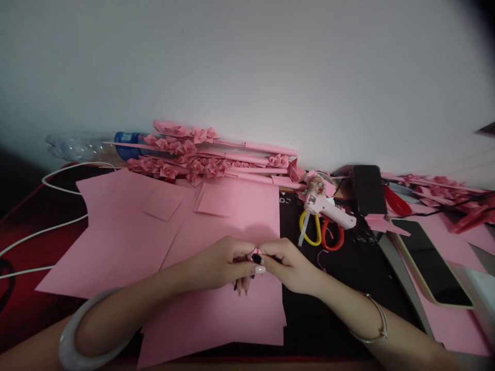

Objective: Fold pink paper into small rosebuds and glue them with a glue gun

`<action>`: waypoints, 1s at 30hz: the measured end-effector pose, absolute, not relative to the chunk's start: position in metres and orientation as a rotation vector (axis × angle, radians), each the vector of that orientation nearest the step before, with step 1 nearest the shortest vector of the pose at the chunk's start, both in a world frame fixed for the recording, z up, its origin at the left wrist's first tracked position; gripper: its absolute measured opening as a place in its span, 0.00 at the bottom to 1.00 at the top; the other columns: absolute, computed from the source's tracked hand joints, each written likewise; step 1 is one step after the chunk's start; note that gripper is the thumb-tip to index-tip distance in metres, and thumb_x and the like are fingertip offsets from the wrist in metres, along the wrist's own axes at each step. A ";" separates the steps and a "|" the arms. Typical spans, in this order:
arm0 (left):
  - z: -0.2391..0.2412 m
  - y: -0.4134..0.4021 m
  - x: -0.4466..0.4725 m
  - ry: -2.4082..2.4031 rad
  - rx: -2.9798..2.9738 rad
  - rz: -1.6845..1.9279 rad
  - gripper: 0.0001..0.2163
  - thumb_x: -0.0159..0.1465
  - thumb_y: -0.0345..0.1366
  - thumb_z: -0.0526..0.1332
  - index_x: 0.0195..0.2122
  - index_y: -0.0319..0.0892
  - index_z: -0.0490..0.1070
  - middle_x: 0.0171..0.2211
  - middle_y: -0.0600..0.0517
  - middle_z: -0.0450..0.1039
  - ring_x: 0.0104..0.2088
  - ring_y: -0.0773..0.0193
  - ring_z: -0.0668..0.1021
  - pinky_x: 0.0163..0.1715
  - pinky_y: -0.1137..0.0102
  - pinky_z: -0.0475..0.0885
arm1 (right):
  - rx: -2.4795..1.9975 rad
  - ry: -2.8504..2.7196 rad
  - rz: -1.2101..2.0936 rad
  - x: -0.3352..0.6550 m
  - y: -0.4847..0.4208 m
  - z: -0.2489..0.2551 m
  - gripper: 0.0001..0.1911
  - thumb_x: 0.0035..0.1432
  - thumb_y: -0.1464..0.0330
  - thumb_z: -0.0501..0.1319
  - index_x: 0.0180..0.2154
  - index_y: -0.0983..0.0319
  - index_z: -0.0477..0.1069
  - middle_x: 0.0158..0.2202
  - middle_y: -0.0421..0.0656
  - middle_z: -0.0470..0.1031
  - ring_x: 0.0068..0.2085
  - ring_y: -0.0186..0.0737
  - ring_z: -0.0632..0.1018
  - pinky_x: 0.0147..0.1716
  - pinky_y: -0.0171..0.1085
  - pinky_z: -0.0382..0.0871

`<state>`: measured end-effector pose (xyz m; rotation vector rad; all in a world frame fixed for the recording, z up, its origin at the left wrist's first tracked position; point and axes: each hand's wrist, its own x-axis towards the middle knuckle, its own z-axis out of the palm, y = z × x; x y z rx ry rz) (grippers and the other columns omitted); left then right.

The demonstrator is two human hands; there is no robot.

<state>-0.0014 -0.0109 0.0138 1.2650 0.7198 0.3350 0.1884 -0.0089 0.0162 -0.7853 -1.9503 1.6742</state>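
Observation:
My left hand (228,265) and my right hand (284,263) meet over the pink sheets, fingertips pinched together. Between them a small piece of pink paper (257,251) shows, mostly hidden by the thumbs and fingers. Beneath lies a large sheet of pink paper (247,319), with another pink sheet (124,232) overlapping to the left. Small pink paper squares (215,200) rest on the big sheet beyond my hands, and one more square (163,202) lies further left.
Folded pink paper flowers (209,167) on rolled stems lie along the wall, before a plastic bottle (85,147). Right of my hands are a glue gun (328,208), scissors with yellow and red handles (332,234), a phone (433,265) and a black device (368,189). White cables (42,232) run at left.

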 end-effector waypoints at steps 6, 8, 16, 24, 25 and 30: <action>0.014 -0.009 -0.003 0.730 1.288 0.285 0.06 0.63 0.34 0.57 0.29 0.39 0.69 0.17 0.58 0.70 0.16 0.71 0.72 0.20 0.76 0.68 | -0.773 -1.910 1.702 0.189 -0.008 0.014 0.20 0.66 0.60 0.52 0.26 0.66 0.68 0.23 0.38 0.66 0.25 0.29 0.65 0.27 0.30 0.62; 0.015 -0.009 -0.003 0.726 1.283 0.280 0.07 0.63 0.35 0.57 0.29 0.39 0.68 0.15 0.58 0.69 0.15 0.71 0.70 0.19 0.76 0.68 | -0.776 -1.866 1.727 0.190 -0.009 0.013 0.21 0.66 0.59 0.52 0.26 0.65 0.67 0.21 0.36 0.62 0.23 0.28 0.62 0.25 0.30 0.59; 0.014 -0.009 -0.004 0.732 1.234 0.364 0.12 0.67 0.40 0.53 0.28 0.40 0.65 0.15 0.58 0.68 0.15 0.73 0.69 0.20 0.77 0.65 | -0.830 -1.765 1.711 0.191 -0.009 0.008 0.22 0.66 0.56 0.51 0.25 0.64 0.63 0.19 0.33 0.54 0.21 0.28 0.56 0.21 0.30 0.52; 0.010 -0.009 -0.003 0.820 1.248 0.420 0.13 0.65 0.40 0.54 0.26 0.40 0.65 0.13 0.59 0.66 0.13 0.73 0.67 0.16 0.78 0.64 | -0.895 -1.871 1.291 0.188 -0.012 0.007 0.11 0.65 0.65 0.53 0.47 0.62 0.66 0.29 0.40 0.71 0.28 0.34 0.72 0.28 0.33 0.66; 0.009 -0.009 -0.002 0.826 1.256 0.439 0.12 0.65 0.40 0.54 0.26 0.40 0.65 0.13 0.59 0.65 0.13 0.73 0.67 0.15 0.78 0.64 | -0.906 -1.928 1.222 0.189 -0.012 0.007 0.11 0.65 0.68 0.53 0.48 0.62 0.67 0.31 0.42 0.74 0.29 0.34 0.74 0.30 0.33 0.68; 0.008 -0.011 -0.002 0.866 1.288 0.498 0.11 0.65 0.38 0.54 0.26 0.40 0.64 0.13 0.60 0.65 0.13 0.73 0.67 0.15 0.79 0.63 | -0.971 -2.055 0.931 0.192 -0.013 0.007 0.12 0.63 0.73 0.52 0.46 0.63 0.71 0.31 0.44 0.78 0.29 0.35 0.77 0.31 0.32 0.71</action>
